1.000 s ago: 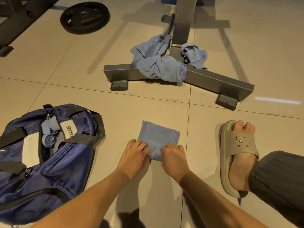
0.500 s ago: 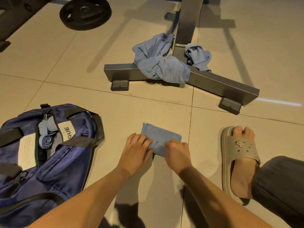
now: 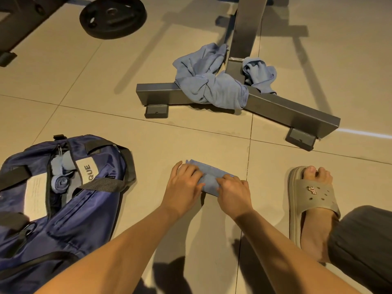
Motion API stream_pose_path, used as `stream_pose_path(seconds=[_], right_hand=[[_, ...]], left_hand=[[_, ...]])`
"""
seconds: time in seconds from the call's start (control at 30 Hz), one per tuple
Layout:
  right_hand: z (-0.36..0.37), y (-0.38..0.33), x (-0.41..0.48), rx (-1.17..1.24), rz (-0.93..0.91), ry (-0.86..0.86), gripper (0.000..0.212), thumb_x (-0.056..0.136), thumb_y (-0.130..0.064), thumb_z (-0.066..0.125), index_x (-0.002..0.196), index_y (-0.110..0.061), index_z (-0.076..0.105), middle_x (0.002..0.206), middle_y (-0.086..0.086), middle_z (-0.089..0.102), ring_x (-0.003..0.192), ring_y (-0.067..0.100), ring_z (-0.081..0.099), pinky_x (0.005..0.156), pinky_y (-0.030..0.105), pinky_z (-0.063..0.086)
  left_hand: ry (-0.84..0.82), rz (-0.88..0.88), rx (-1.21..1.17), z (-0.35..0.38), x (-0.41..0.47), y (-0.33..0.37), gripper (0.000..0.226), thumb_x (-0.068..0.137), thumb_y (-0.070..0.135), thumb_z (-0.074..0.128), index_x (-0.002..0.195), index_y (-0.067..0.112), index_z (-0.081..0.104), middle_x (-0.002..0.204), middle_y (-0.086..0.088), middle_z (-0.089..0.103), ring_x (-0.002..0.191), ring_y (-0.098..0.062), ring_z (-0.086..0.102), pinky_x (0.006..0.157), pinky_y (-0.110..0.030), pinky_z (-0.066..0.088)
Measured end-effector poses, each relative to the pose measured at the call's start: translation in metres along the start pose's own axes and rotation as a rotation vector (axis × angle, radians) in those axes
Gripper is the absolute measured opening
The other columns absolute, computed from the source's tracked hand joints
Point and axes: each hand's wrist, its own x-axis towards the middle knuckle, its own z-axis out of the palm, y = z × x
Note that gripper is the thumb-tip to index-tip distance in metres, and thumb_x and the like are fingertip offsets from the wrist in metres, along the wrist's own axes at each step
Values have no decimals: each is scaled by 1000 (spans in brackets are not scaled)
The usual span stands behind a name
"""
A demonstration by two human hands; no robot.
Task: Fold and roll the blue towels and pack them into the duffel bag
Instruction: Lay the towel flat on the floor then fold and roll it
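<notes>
A small blue towel (image 3: pixel 209 174) lies on the tiled floor, rolled most of the way from its near edge, with only a narrow flat strip left at the far side. My left hand (image 3: pixel 184 183) and my right hand (image 3: pixel 232 190) sit side by side on the roll, fingers curled over it. An open navy duffel bag (image 3: pixel 84 213) lies at the left; rolled blue towels (image 3: pixel 60 182) show inside its opening. Two crumpled blue towels, a big one (image 3: pixel 209 83) and a small one (image 3: pixel 259 74), hang over a grey metal frame farther away.
The grey metal frame (image 3: pixel 286 111) with feet crosses the floor beyond the towel. A black weight plate (image 3: pixel 112 15) lies at the top left. My right foot in a beige slipper (image 3: pixel 311 200) is planted at the right.
Both hands have rolled the towel away from me; the flat part beyond my fingers has shrunk from a wide square to a thin strip.
</notes>
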Motion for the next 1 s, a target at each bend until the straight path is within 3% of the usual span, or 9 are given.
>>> stream_pose_path(seconds=[0.1,0.23,0.37,0.43,0.57,0.73,0.8,0.9,1.0], right_hand=[[-1,-1,1,4,18,29,23,82,-11,57,102,-18,67,100,5,59,95,32,58,73,37,32],[8,2,-8,-32,-35,187,27,75,-13,63,101,-18,60,98,3,55,85,29,52,82,39,41],[6,8,0,-11,8,153,29,75,-10,69,103,-20,67,99,3,59,88,30,55,81,40,43],[-1,10,7,20,17,84,30,82,-12,64,111,-19,68,106,5,58,97,32,57,82,40,42],[-15,14,20,111,59,-81,28,98,-26,44,120,-23,62,115,8,52,112,32,50,87,40,40],[-29,18,41,210,107,-252,34,92,-27,48,121,-30,66,114,10,57,109,33,54,85,40,46],[-34,22,48,246,107,-295,35,87,-28,54,119,-32,67,113,8,63,106,32,59,84,38,50],[-32,30,50,214,86,-330,42,86,-32,64,126,-24,54,116,8,62,107,33,58,82,38,49],[-32,34,54,212,95,-365,59,85,-39,70,135,-19,45,125,7,58,111,32,56,88,40,48]], left_hand=[[-43,-21,10,8,-10,-8,27,93,24,65,119,21,69,117,6,64,113,-18,55,116,-45,30],[-93,-31,-8,14,8,-13,28,93,24,59,117,18,73,118,1,67,116,-24,57,116,-52,29],[-420,-101,-50,1,44,-17,33,99,32,53,126,24,70,142,-1,55,136,-21,41,120,-41,15],[-514,-118,-50,-8,66,-18,34,94,35,60,126,27,69,149,1,47,139,-18,39,119,-38,19],[-640,-255,-124,-18,94,-25,59,84,44,76,133,23,52,136,3,54,122,-23,55,106,-40,39],[-811,-381,-142,-13,108,-37,72,78,54,81,134,19,51,128,0,58,115,-25,57,101,-40,46],[-885,-406,-189,-14,113,-37,65,77,47,85,125,13,57,116,-1,59,106,-24,58,93,-35,50],[-1000,-384,-219,-16,118,-32,36,75,38,88,89,13,67,83,1,62,83,-23,59,64,-27,46],[-979,-356,-210,-17,115,-35,34,70,41,90,73,20,64,73,4,61,74,-20,57,60,-27,43]])
